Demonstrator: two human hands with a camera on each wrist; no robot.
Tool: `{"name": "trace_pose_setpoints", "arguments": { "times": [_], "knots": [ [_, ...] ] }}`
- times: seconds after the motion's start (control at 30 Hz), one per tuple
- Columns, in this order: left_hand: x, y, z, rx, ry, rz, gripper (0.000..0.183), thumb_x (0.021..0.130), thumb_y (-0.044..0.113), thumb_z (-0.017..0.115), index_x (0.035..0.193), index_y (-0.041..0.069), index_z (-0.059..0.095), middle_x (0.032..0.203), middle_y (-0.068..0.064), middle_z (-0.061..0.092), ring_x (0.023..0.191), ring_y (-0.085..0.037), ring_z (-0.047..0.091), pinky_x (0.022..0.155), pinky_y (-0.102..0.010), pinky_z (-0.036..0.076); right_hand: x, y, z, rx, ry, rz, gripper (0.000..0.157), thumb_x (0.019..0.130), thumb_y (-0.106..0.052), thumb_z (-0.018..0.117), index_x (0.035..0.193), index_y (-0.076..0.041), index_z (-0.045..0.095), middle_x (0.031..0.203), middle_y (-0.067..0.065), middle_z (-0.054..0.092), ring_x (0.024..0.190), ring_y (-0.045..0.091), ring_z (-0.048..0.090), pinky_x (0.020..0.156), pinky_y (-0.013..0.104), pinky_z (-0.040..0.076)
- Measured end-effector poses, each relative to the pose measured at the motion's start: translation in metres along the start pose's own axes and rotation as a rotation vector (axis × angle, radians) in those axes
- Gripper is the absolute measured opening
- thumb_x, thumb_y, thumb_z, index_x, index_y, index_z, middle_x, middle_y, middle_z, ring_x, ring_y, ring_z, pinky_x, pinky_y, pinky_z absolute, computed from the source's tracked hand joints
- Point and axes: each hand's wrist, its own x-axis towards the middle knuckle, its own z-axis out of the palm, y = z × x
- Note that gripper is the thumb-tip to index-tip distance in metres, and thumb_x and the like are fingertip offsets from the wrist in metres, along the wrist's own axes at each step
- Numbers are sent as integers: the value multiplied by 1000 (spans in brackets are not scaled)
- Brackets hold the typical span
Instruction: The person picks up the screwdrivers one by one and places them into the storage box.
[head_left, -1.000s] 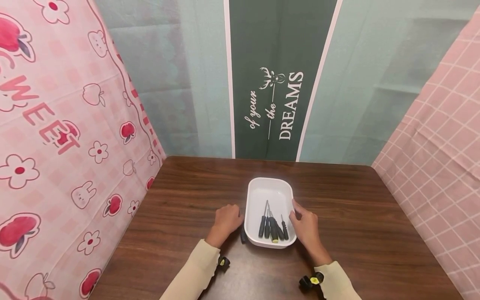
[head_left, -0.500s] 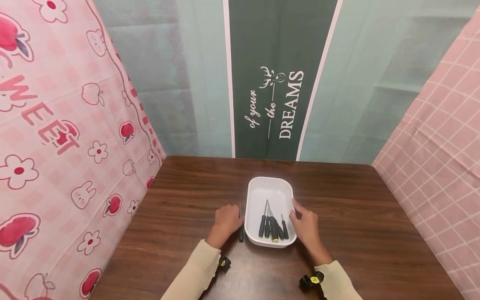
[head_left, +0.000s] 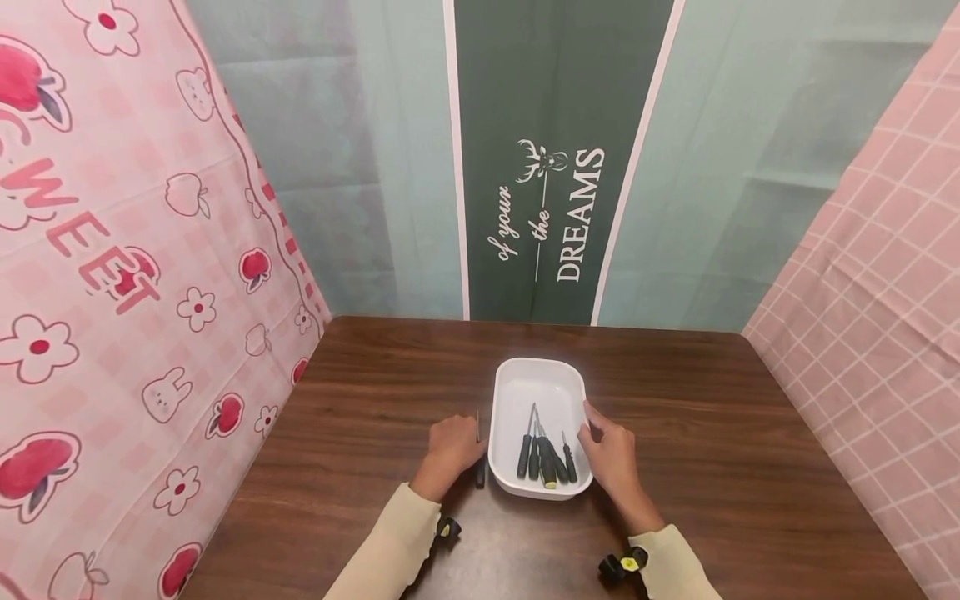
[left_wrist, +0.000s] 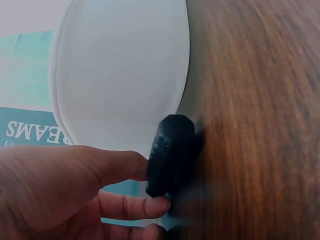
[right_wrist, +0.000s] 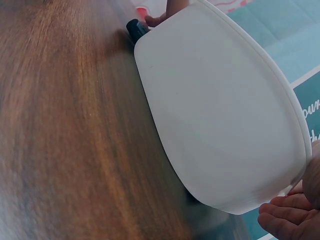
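Note:
A white tray (head_left: 538,493) stands mid-table in the head view, with several black-handled screwdrivers (head_left: 548,468) lying inside it. Against its left outer side is another screwdriver (head_left: 481,477), its thin shaft pointing away and its handle toward me. My left hand (head_left: 453,446) pinches this one; the left wrist view shows the thumb and fingertips at its black handle (left_wrist: 172,155), low by the tabletop. Part of that screwdriver is hidden behind the hand. On the opposite side, my right hand (head_left: 615,457) grips the tray's right rim, its curled fingers (right_wrist: 287,215) below the edge.
The dark wooden table (head_left: 697,417) reaches back to a green and grey curtain (head_left: 555,100). A pink patterned cloth (head_left: 150,333) hangs at the left and a pink checked cloth (head_left: 877,292) at the right. Black wrist cameras (head_left: 448,528) sit by the cuffs.
The screwdriver beside the tray has shifted slightly left and straightened, its shaft coming into view beside the left hand. The right hand and tray have stayed put.

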Motion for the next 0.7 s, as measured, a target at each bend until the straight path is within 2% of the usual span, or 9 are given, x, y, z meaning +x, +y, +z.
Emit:
{"name": "trace_pose_setpoints", "arguments": {
  "times": [0.2,0.37,0.7],
  "knots": [
    [-1,-1,2,-13,48,3,35,89,34,71,66,10,62,65,-8,62,64,-27,63,57,-44,50,0,0,-1,12,13,-15,38,85,4,70,123,5,68,119,24,66,109,43,66,91,56,50],
    [0,-2,4,-35,84,-7,32,90,29,70,67,9,60,66,-9,62,65,-29,64,58,-44,51,1,0,0,11,22,-26,38,85,5,70,123,5,68,119,25,67,108,43,67,90,56,50],
    [0,-4,1,-39,150,-2,35,95,30,65,71,5,66,70,-14,67,66,-34,66,57,-47,51,0,0,0,13,20,-14,38,85,3,70,123,4,68,120,24,67,109,43,66,91,56,50]
  ]
}}
